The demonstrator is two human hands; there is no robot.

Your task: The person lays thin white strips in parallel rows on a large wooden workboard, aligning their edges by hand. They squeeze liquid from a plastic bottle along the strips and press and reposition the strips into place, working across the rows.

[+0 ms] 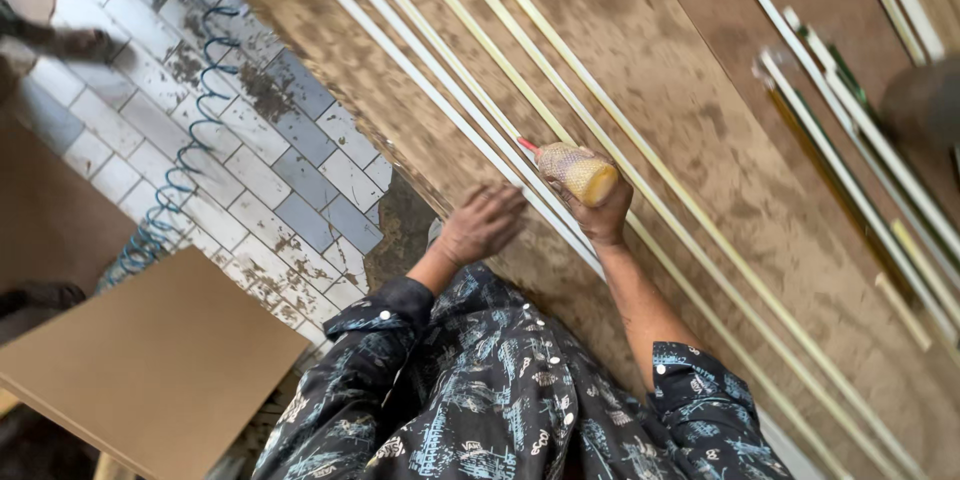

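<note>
Four long pale strips (640,190) lie side by side on the brown board (700,70), one glue bottle (572,171) gripped in the right hand (603,215), nozzle on a strip, left hand (480,223) flat, fingers spread, pressing the nearest strips.

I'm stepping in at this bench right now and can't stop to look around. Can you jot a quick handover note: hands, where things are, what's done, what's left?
Right hand: gripped round a yellowish glue bottle, its red nozzle aimed at the pale strips on the brown board.
Left hand: empty, fingers spread flat on the board next to the strips, beside the bottle.
Things: several long strips lie side by side along the board; more strips are piled at its far right. A blue coiled hose lies on the tiled floor, and a plain board sits lower left.
Done: strips laid out in rows.
Left: can't tell which strips have glue yet; check each along its length.
</note>
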